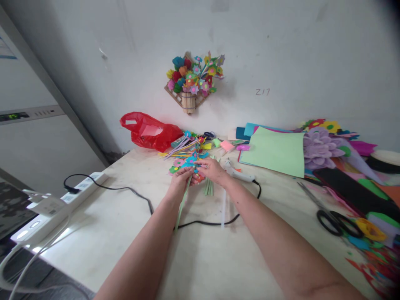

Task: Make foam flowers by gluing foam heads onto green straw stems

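The left hand (pixel 181 180) has its fingers closed round a green stem (pixel 181 208), the right hand (pixel 215 171) pinches at a blue flower (pixel 189 161) over the surface (pixel 125 233), and honestly a forearm snagging that cord (pixel 203 223) could yank the glue gun (pixel 242 175).

Bright reds, blues, pinks and greens stand out against a pale grey wall (pixel 287 54) and a cream surface (pixel 118 225) with faint, cloudy mottling.
Multicoloured blooms (pixel 196 79) top a tan basket (pixel 188 101) ringed by dark bands, above a red bag (pixel 153 133); below, a blue flower (pixel 191 160) shows beside a green flower (pixel 174 169) with a yellow centre, a light-green stem (pixel 183 204) and pale green sticks (pixel 208 187). At right, a mint sheet (pixel 278 150) partly covers a lilac flower (pixel 321 148), near silver-bladed, black-handled scissors (pixel 328 218); a white glue gun (pixel 242 173) trails a black cord (pixel 203 223).
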A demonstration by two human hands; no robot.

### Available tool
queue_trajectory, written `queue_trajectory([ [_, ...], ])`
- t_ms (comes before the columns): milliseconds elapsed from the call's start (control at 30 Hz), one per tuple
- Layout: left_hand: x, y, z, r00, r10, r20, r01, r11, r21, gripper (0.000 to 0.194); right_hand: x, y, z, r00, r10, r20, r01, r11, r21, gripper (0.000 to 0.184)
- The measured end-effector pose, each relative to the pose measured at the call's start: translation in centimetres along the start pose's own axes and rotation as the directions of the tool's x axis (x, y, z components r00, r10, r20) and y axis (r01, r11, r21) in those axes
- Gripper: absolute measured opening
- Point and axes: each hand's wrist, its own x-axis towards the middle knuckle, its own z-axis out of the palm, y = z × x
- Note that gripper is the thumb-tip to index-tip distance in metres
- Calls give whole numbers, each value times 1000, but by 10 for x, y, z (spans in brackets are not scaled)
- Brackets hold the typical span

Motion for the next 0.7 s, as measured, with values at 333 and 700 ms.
queue_trajectory([
  [333, -3, 1, 3, 999, 37, -11, -37, 999, -2, 32, 0, -6, 1, 999, 25, 37, -28, 998, 65, 34],
  [700, -2, -1, 3, 998, 50, -38, -48, 998, 49, 34, 0, 4, 11, 996, 85, 39, -90, 984, 151, 37],
])
